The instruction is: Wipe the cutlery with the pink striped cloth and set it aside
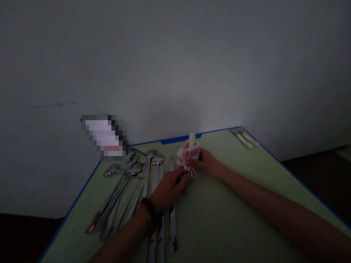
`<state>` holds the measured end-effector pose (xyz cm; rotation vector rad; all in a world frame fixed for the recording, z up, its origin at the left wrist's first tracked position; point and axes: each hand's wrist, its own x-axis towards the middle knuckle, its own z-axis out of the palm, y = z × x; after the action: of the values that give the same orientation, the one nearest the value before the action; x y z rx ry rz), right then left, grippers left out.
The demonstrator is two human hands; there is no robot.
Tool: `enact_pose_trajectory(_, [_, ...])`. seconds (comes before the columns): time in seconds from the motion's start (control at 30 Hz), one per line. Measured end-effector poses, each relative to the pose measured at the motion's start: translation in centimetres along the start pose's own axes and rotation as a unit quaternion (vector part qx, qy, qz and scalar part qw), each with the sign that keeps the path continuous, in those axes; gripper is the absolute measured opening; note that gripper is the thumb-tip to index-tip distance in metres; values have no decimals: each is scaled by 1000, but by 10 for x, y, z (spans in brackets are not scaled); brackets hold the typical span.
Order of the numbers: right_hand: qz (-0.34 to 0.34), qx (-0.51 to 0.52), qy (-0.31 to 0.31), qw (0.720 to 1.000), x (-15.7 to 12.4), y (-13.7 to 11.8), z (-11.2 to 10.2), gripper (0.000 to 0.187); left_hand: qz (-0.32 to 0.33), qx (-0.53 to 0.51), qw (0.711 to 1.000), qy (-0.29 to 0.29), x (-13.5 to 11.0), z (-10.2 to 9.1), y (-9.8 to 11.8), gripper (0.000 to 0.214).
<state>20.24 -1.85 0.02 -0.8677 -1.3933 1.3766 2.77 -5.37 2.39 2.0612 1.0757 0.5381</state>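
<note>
A fork (192,140) with a white handle is held above the table, its handle end up and its tines pointing down toward me. A pink and white cloth (189,155) is bunched around its middle. My right hand (207,163) is closed on the cloth, pressing it against the fork. At the tine end, my left hand (170,185) has its fingers pinched on the fork; its fingertips are partly hidden. Beneath and beside my left forearm lie several metal table knives (172,219) and spoons (134,168).
Two white-handled pieces of cutlery (245,140) rest at the table's far right corner. A blurred-out rectangular object (102,137) leans on the wall (175,65) at the far left. The green table (233,226) has a blue edge and meets the wall.
</note>
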Motion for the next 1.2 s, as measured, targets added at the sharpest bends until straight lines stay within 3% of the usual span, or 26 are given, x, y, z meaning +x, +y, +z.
enact_pose_trajectory(0.2, [-23,-64,47,997,-2,-1,4,37,-3,-5,1000,10,1,0,2,31])
enact_pose_trajectory(0.5, [-6,-68,81,994,-3,-5,8,44,0,-6,1000,12,1,1,-1,33])
enact_pose_trajectory(0.67, [-2,-61,101,993,-3,-4,7,36,-5,-10,1000,20,1,2,-2,34])
enact_pose_trajectory(0.77, [-14,-23,122,992,1,1,4,32,-8,-13,1000,10,1,2,-1,32])
enact_pose_trajectory(0.9, [-12,103,145,984,6,7,2,33,-7,-8,1000,-4,1,2,0,30])
enact_pose_trajectory(1.07, [33,214,94,972,5,1,2,27,-5,13,1000,-28,1,1,0,29])
enact_pose_trajectory(1.2, [45,199,49,978,4,-1,0,26,0,39,998,-58,1,1,0,29])
